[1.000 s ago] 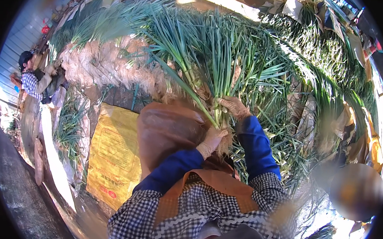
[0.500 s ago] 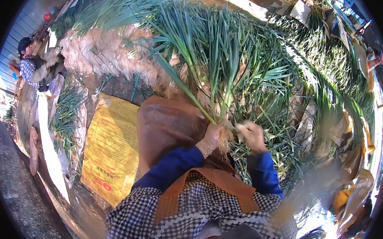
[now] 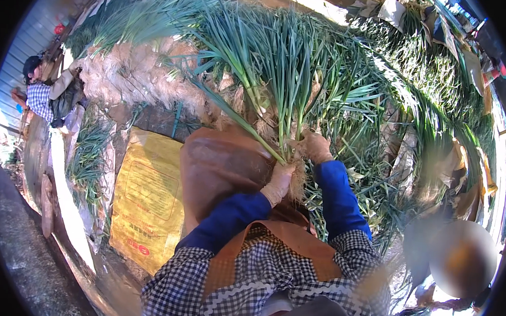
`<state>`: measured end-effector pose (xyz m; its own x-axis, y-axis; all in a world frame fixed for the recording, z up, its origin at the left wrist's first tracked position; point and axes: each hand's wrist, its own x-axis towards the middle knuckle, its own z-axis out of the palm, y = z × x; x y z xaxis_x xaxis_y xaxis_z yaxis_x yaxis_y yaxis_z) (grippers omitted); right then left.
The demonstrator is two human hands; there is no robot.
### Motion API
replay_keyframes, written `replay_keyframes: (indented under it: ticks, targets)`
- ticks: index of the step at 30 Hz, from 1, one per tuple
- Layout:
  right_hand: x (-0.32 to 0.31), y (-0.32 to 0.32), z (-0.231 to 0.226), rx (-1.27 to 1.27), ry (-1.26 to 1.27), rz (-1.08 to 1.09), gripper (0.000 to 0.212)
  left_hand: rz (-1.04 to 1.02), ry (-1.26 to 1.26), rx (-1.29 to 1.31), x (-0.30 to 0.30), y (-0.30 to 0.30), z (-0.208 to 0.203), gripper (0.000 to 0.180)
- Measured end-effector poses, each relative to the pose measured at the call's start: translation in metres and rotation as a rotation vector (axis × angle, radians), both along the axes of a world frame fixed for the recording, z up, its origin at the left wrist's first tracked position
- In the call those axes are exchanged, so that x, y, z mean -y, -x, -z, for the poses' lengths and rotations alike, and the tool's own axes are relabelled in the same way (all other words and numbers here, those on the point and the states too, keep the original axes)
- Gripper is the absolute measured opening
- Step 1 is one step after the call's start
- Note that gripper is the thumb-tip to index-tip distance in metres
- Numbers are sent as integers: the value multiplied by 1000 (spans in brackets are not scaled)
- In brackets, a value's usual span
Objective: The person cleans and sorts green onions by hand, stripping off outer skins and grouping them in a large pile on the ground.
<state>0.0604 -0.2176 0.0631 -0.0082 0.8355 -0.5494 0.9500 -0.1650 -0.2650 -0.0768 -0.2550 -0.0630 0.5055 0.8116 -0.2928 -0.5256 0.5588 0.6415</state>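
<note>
My left hand [image 3: 278,181] is closed around the root end of a small bunch of green garlic [image 3: 288,117], just in front of my apron-covered knee [image 3: 224,162]. The long green leaves fan away from me, and pale stringy roots [image 3: 297,183] hang beside my fingers. My right hand [image 3: 316,147] is closed at the lower stalks of the same bunch, a little farther out; its fingertips are partly hidden among stalks and roots. One thicker stalk [image 3: 240,120] slants off to the left from my left hand.
A long heap of green garlic with a mass of pale roots [image 3: 143,78] lies ahead and left. A yellow printed sack [image 3: 151,193] is spread at my left. Loose leaves [image 3: 371,193] cover the right side. Another person [image 3: 41,95] works at the far left.
My right hand has moved up and slightly left, from beside the roots onto the lower stalks. My left hand stays nearly in place. A blurred round shape now shows at the lower right.
</note>
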Motion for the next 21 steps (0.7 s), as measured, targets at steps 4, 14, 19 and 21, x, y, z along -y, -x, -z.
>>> replay_keyframes:
  ticks: [4, 14, 19, 21]
  targets:
    - [47, 13, 37, -980, -676, 223, 55, 132, 305, 149, -10, 9, -25, 24]
    - [39, 17, 72, 99, -630, 334, 33, -171, 144, 55, 0, -17, 8, 29]
    - [50, 9, 89, 232, -713, 295, 30, -178, 201, -45, 6, -21, 10, 24]
    - [55, 9, 82, 239, -898, 158, 29, -170, 149, -120, 5, -18, 19, 23]
